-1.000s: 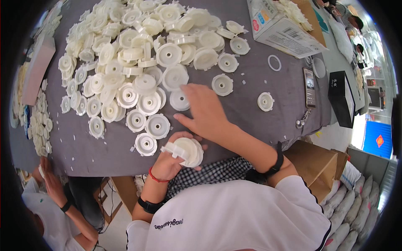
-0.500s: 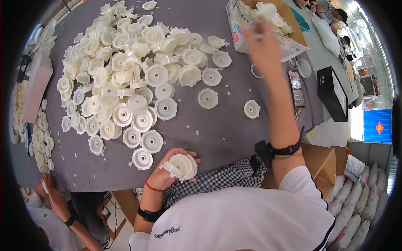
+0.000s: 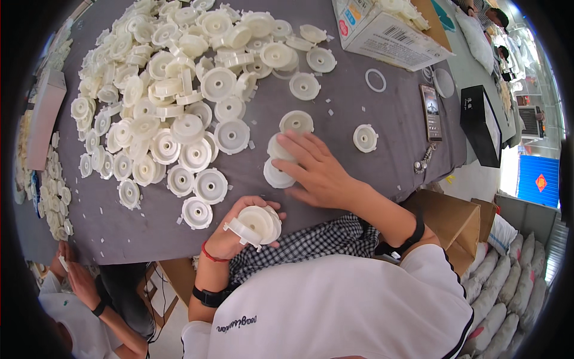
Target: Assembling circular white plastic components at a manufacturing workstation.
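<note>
Left fingers hold white discs, right fingers at tabletop discs

Head-worn fisheye looks down, close above the table; the view's rim seems stretched.

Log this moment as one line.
left hand: holding white caps | right hand: fingers spread over loose caps on gray cloth | cap pile: farther left | phone: at right

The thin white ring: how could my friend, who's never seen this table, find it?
On the grey-covered table, find the open box at upper right. Pictured just below it, left of the phone, lies the ring. Unlike the white discs, it's a narrow hoop with grey showing through its middle.
</note>
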A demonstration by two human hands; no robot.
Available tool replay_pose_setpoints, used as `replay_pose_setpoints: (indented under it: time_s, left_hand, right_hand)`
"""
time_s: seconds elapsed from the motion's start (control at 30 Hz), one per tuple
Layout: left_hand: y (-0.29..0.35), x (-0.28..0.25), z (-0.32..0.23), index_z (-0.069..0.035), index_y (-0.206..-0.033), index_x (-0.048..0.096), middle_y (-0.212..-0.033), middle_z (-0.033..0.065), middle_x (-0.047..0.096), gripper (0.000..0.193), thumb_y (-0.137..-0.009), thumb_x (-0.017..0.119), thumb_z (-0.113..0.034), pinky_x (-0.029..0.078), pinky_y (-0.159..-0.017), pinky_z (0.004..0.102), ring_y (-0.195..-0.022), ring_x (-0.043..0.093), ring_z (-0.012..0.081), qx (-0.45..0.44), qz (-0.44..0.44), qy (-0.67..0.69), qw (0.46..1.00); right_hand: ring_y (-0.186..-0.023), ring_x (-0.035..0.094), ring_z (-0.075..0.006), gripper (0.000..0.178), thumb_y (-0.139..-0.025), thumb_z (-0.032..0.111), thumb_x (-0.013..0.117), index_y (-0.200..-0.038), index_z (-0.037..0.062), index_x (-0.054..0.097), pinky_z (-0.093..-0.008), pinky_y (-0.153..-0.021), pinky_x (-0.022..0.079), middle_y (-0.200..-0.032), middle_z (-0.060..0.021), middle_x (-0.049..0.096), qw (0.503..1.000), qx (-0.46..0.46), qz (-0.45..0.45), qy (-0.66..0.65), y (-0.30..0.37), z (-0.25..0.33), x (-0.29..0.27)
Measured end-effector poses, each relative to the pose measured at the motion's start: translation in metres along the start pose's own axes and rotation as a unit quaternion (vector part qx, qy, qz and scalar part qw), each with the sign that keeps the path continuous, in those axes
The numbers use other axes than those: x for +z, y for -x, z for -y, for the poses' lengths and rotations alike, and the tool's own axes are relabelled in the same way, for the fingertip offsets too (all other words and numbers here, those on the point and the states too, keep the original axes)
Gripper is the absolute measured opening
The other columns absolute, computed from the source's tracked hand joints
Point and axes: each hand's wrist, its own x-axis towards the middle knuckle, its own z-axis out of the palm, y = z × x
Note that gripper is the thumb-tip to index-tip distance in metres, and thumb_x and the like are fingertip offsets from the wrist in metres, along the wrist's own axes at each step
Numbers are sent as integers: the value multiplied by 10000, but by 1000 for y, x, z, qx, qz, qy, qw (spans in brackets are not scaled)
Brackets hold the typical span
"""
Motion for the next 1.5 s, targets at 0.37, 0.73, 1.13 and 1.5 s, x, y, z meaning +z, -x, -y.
replay_pose_setpoints:
  time_s: [0.37,0.73,1.13,1.5]
  left_hand:
    - [-2,-3,5,-22,-1220,360,-1282,200,402,520,-835,631,-242,544,-769,496,-1207,434,368,23,28,-14,999]
    - [-2,-7,4,-20,-1228,348,-1297,205,386,541,-846,614,-296,545,-767,492,-1216,425,366,49,64,-89,993]
    - [-9,14,-4,-33,-1386,191,-1330,225,363,783,-820,624,-359,561,-741,467,-1172,470,374,52,30,-81,995]
    - [-29,44,-15,-39,-1404,172,-1305,209,398,768,-811,610,-255,565,-726,454,-1071,544,326,42,-43,-116,991]
  right_hand:
    - [-972,545,-292,599,-704,181,723,-1205,-6,451,-371,-830,446,-1064,-139,558,968,232,-60,-80,4,14,0]
    - [-1005,509,-290,549,-719,135,691,-1200,-3,466,-377,-861,424,-1115,-160,489,973,156,-90,-144,-3,25,1]
    - [-1029,564,-332,493,-942,315,363,-1314,-7,348,-402,-871,475,-1236,-200,488,504,320,-114,-794,4,10,-4]
    - [-1008,592,-313,523,-984,392,203,-1258,-1,413,-413,-807,521,-1232,-231,497,414,340,-71,-842,15,16,-7]
